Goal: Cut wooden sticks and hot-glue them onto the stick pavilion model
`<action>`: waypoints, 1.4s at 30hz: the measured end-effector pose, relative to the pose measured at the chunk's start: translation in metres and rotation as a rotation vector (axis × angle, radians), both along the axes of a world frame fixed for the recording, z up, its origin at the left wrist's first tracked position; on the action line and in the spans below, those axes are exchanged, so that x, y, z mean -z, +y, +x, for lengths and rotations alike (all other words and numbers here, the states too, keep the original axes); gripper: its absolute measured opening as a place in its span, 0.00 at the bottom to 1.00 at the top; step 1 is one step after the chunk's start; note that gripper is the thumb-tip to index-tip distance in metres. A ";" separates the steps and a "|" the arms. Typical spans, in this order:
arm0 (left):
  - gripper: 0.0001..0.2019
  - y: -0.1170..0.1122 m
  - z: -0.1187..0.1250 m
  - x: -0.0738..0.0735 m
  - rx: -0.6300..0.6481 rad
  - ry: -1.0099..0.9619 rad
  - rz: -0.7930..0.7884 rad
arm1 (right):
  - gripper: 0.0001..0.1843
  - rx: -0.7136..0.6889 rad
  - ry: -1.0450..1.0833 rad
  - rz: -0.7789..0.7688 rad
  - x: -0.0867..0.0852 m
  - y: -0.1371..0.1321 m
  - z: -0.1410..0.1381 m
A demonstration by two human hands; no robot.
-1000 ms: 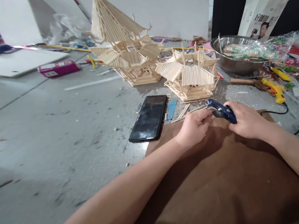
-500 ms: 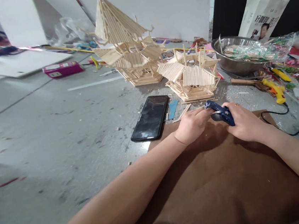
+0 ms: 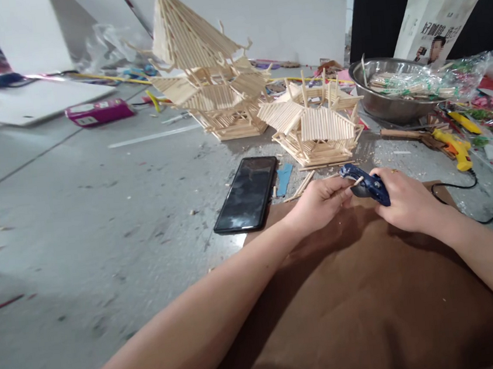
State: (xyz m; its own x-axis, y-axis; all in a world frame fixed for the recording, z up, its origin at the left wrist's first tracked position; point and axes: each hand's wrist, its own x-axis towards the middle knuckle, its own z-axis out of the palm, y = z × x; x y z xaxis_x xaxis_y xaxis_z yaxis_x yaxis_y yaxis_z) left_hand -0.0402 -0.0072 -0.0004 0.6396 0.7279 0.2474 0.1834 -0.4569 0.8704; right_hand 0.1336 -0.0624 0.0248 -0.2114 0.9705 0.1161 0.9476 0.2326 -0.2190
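My left hand (image 3: 321, 203) pinches a short wooden stick (image 3: 356, 183) and holds it against the jaws of a blue cutting tool (image 3: 365, 183). My right hand (image 3: 402, 200) is wrapped around that tool's handles. Both hands hover over a brown board (image 3: 372, 288) at the near edge of the grey floor. Just beyond them stands a small stick-built pavilion model (image 3: 313, 130). A taller stick-built tower model (image 3: 206, 77) stands behind it to the left.
A black phone (image 3: 247, 193) lies left of my hands, with a blue strip (image 3: 283, 179) and loose sticks (image 3: 302, 184) beside it. To the right are a yellow glue gun (image 3: 454, 148) with its cable, a steel bowl (image 3: 385, 105) of sticks and a white tote bag (image 3: 435, 12). A pink box (image 3: 96, 113) lies far left.
The stick's free end now pokes out more clearly at the tool's jaws. My hands have shifted only slightly; the view wobbled a little.
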 end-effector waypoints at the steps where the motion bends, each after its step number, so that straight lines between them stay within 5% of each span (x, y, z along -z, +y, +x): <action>1: 0.10 0.000 0.000 0.000 0.004 -0.003 0.036 | 0.15 0.004 -0.003 0.000 -0.001 0.000 0.000; 42: 0.12 -0.002 0.000 -0.001 0.017 0.004 0.121 | 0.14 0.096 -0.123 -0.018 -0.003 -0.002 -0.001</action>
State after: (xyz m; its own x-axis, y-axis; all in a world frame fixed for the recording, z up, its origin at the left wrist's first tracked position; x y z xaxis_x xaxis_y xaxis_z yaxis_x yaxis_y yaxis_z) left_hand -0.0406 -0.0090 0.0011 0.6523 0.6822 0.3303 0.1781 -0.5615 0.8081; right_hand 0.1326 -0.0645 0.0279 -0.1292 0.9886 0.0771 0.9852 0.1367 -0.1029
